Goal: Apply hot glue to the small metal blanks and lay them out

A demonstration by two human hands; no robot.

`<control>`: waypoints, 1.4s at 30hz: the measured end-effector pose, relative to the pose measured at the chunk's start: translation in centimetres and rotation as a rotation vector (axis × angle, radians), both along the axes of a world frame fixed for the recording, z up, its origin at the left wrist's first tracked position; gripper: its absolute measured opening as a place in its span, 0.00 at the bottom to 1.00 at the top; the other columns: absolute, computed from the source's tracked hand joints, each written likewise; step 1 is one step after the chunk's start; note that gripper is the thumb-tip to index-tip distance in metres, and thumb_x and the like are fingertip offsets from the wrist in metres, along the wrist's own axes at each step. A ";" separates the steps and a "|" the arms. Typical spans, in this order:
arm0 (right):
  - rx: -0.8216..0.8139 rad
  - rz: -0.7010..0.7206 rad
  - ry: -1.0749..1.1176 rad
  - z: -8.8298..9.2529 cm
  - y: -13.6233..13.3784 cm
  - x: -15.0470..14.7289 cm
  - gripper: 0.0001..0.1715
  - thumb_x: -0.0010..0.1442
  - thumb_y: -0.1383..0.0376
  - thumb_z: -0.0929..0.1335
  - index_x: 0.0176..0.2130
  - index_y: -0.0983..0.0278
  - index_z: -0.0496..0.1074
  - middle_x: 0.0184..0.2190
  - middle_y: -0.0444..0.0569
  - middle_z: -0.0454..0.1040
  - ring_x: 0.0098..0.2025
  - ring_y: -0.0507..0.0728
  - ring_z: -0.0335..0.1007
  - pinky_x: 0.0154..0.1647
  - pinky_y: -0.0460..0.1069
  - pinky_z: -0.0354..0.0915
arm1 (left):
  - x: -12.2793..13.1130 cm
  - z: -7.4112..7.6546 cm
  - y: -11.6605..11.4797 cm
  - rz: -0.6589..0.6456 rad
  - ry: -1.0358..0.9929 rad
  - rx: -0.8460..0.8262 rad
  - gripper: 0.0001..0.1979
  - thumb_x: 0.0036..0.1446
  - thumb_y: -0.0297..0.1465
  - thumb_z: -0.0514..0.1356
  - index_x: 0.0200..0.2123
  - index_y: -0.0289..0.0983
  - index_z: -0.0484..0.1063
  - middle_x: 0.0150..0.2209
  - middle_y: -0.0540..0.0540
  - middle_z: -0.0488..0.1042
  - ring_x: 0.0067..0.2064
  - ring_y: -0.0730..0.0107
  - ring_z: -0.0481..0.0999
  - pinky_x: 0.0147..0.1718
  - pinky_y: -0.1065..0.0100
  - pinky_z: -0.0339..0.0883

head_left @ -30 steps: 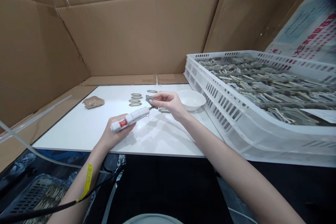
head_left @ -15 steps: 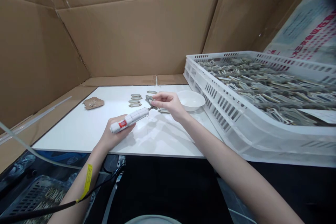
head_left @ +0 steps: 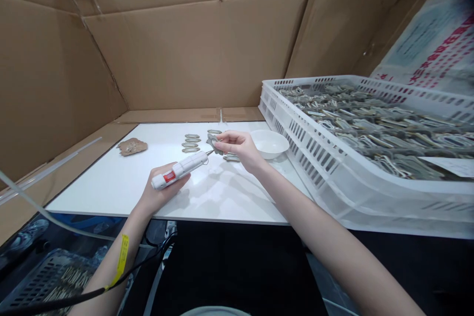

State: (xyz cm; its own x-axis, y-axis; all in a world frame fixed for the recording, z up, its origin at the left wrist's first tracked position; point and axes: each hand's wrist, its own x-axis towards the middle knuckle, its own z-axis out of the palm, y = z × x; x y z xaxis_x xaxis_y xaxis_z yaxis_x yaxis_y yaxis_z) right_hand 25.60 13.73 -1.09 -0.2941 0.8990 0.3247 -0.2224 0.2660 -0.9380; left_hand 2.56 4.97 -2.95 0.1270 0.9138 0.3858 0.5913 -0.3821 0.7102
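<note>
My left hand (head_left: 165, 192) is closed around a white glue gun (head_left: 180, 170) with a red switch, its thin metal nozzle pointing up and right. Pinched between the thumb and fingers of my right hand (head_left: 240, 148) is a small flat grey-green piece (head_left: 212, 143) with a wavy outline. The nozzle tip is at the lower edge of this piece; I cannot tell whether they touch. Several small oval grey-green pieces (head_left: 191, 143) lie on the white board left of it. Another oval piece (head_left: 231, 158) lies partly hidden below my right hand.
A white bowl (head_left: 272, 144) stands behind my right wrist. To the right, a white plastic crate (head_left: 326, 197) holds many similar pieces. A torn brown scrap (head_left: 132, 146) lies at the board's left. Cardboard walls (head_left: 177, 54) enclose the back. A black cable (head_left: 122, 279) crosses my left forearm.
The glue gun has drawn slightly down and left. The held piece has turned a little, showing more of its flat face. Both hands keep their grips.
</note>
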 end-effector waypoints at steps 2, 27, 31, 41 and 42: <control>-0.006 -0.002 0.013 0.1 0.0 0.0 0.16 0.40 0.58 0.78 0.29 0.62 0.77 0.23 0.43 0.73 0.26 0.51 0.64 0.29 0.49 0.61 | -0.1 0.0 0.0 0.012 0.003 0.009 0.16 0.57 0.37 0.61 0.23 0.38 0.61 0.20 0.53 0.64 0.22 0.75 0.63 0.20 0.73 0.58; -0.014 -0.197 0.110 -0.1 1.2 1.0 0.18 0.40 0.57 0.78 0.32 0.62 0.78 0.28 0.46 0.77 0.30 0.52 0.69 0.33 0.49 0.65 | -0.2 0.3 -0.1 -0.159 0.230 0.143 0.08 0.59 0.29 0.59 0.27 0.37 0.65 0.27 0.53 0.67 0.28 0.75 0.65 0.30 0.73 0.57; -0.028 -0.237 0.162 -0.1 1.3 1.1 0.18 0.40 0.59 0.79 0.32 0.62 0.78 0.27 0.44 0.76 0.30 0.52 0.68 0.33 0.49 0.64 | -0.3 0.2 0.0 -0.113 0.230 0.140 0.09 0.60 0.31 0.59 0.27 0.37 0.64 0.27 0.53 0.66 0.28 0.75 0.64 0.30 0.73 0.56; -0.018 -0.250 0.263 0.9 0.9 1.3 0.16 0.38 0.60 0.78 0.30 0.59 0.78 0.27 0.43 0.75 0.30 0.51 0.66 0.30 0.48 0.62 | -0.2 0.1 0.3 0.045 0.192 0.135 0.11 0.57 0.32 0.60 0.25 0.38 0.62 0.24 0.55 0.63 0.27 0.75 0.61 0.28 0.73 0.53; -0.026 -0.231 0.276 1.0 0.9 1.3 0.15 0.38 0.60 0.79 0.30 0.59 0.78 0.28 0.43 0.75 0.30 0.51 0.67 0.30 0.48 0.62 | -0.2 0.0 0.4 0.073 0.180 0.129 0.12 0.57 0.33 0.60 0.24 0.38 0.61 0.23 0.55 0.62 0.26 0.75 0.61 0.27 0.73 0.53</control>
State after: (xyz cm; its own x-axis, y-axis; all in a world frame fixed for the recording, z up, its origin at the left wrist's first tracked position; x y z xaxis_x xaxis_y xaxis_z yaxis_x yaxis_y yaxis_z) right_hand 26.94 14.64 -0.07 0.0140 0.9406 0.3393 -0.4052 0.3155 -0.8580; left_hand 2.35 5.37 -2.93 0.1400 0.8677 0.4770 0.7334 -0.4145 0.5388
